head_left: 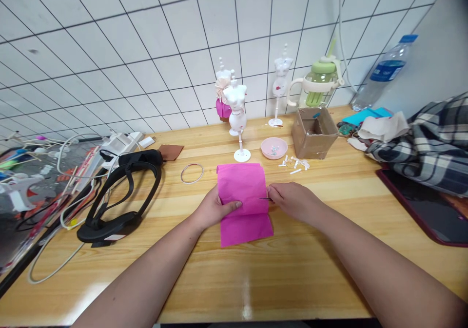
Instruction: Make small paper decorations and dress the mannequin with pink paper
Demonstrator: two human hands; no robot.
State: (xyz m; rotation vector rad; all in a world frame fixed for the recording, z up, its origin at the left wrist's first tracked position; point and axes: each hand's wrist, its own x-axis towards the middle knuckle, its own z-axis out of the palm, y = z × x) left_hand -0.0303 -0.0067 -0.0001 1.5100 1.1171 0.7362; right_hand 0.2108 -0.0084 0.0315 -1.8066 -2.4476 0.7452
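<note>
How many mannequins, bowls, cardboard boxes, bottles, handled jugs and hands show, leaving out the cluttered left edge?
Mannequins: 3
Bowls: 1
Cardboard boxes: 1
Bottles: 1
Handled jugs: 1
Hands: 2
Total: 9

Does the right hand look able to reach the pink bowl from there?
Probably yes: the bowl sits just beyond the right hand, with nothing standing between. It holds a thin tool, though, so might need to release that.

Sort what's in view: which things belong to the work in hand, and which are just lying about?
In use, judging by the hands:
pink sheet, held by the left hand
thin tool, in the right hand

Apparently lying about:
black headset
water bottle
checked cloth
cardboard box
front dress form, though possibly related
</note>
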